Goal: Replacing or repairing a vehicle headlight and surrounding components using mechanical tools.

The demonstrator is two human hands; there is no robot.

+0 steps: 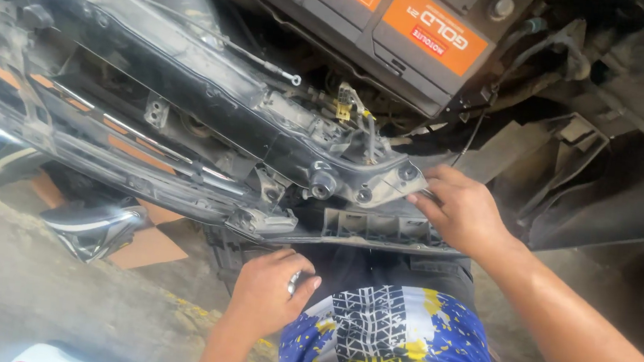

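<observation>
A dark front panel of a car, with brackets and mounting holes along it, is seen stretched from the upper left towards the middle of the head view. At the right end of this panel a grey mounting bracket is touched by the right hand; the fingers are laid against the bracket's lower edge and bent around it, so the grip is partly closed on the bracket rather than spread. Just below that end of the panel a ribbed grey plastic strip is seen, and the heel of the right hand is held over its right end.

Below the panel and left of the strip, the left hand is curled into a fist. A small shiny metal tool is pinched in it, only the tip being shown between thumb and fingers; what kind of tool it is cannot be told.

Above the right end of the panel a black car battery with orange labels is mounted. A thin metal cable with an eyelet end is laid across the panel's top. Under the panel's left part a chrome-edged trim piece is lying on brown cardboard on the ground. Below the strip, a blue, white and yellow patterned shirt is seen.
</observation>
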